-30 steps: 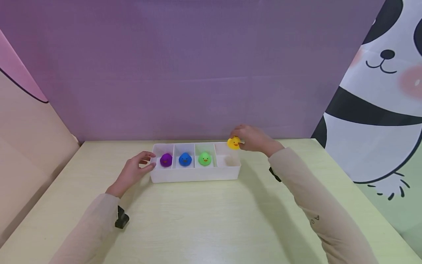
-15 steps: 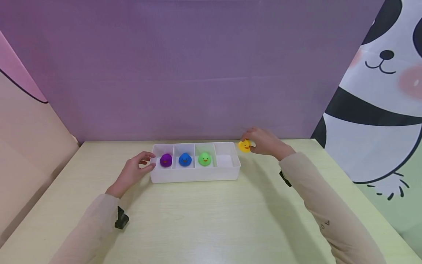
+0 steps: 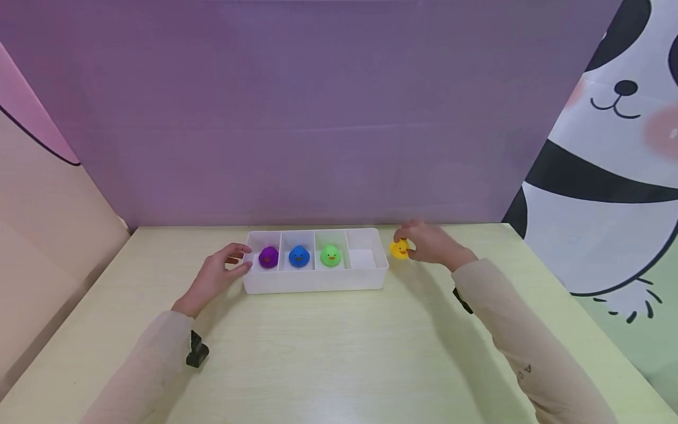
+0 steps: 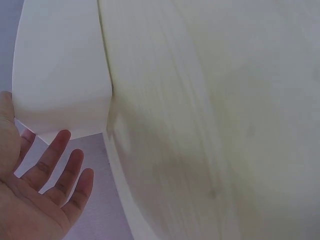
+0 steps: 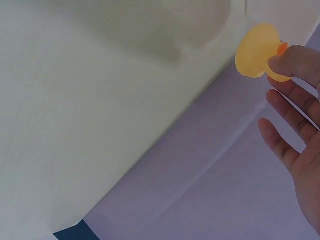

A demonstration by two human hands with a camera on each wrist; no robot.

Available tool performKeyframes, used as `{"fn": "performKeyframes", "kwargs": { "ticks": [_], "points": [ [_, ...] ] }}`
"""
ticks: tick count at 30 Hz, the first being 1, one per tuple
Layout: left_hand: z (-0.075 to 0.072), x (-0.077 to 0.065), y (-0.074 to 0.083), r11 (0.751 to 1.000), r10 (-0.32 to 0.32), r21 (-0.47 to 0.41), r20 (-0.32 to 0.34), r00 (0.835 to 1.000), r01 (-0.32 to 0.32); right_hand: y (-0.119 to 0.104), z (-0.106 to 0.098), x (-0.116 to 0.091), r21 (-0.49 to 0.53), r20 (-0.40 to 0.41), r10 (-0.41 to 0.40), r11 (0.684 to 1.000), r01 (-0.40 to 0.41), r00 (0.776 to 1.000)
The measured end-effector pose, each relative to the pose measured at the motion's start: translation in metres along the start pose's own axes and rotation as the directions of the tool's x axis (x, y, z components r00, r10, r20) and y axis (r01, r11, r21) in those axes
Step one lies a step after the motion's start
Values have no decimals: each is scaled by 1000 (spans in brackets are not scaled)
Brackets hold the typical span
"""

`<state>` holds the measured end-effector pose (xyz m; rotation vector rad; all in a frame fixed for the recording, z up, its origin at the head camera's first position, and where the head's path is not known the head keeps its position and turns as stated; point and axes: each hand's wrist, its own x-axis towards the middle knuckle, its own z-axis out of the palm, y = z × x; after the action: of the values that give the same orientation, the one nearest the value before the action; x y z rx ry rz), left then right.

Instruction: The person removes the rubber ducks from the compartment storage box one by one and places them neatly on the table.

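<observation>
A long white box [image 3: 315, 281] with compartments side by side stands on the table. From the left it holds a purple rubber duck [image 3: 268, 257], a blue rubber duck [image 3: 299, 256] and a green rubber duck [image 3: 331, 255]. The compartment at its right end has nothing in it. My left hand [image 3: 217, 274] is at the box's left end, fingers relaxed and fairly straight, thumb and fingertips against it. Just right of the box, my right hand [image 3: 434, 244] pinches a yellow rubber duck [image 3: 399, 249] between thumb and forefinger; the other fingers [image 5: 282, 110] stay loose in the right wrist view.
The pale wooden table [image 3: 318, 353] stretches out in front of the box. A purple cloth backdrop [image 3: 318, 118] rises close behind it. A panda picture [image 3: 609, 235] covers the wall on the right.
My right hand has carried the yellow duck from above the box's right compartment, out to the right past the box's end, then lower toward the table. The left hand stays in place.
</observation>
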<state>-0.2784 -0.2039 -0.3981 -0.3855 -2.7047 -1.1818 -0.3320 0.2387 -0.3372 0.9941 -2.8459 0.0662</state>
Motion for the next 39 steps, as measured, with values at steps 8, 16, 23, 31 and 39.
{"fn": "performKeyframes", "kwargs": {
  "ticks": [8, 16, 23, 31, 39],
  "points": [
    [0, 0, 0, 1000, -3, -10, 1, 1000, 3, 4, 16, -4, -12, 27, -12, 1000, 12, 1000],
    [0, 1, 1, 1000, -14, -11, 3, 1000, 14, 4, 24, -8, -4, 45, -11, 1000, 12, 999],
    [0, 1, 3, 1000, -10, -11, -3, 1000, 10, 2, 26, -10, 4, 36, -5, 1000, 5, 999],
    [1, 1, 3, 1000, -7, -12, -23, 1000, 7, 3, 28, -9, 13, 37, 4, 1000, -4, 999],
    [0, 0, 0, 1000, -15, -18, 0, 1000, 15, 1, 26, -8, 23, 41, -4, 1000, 3, 999]
  ]
}}
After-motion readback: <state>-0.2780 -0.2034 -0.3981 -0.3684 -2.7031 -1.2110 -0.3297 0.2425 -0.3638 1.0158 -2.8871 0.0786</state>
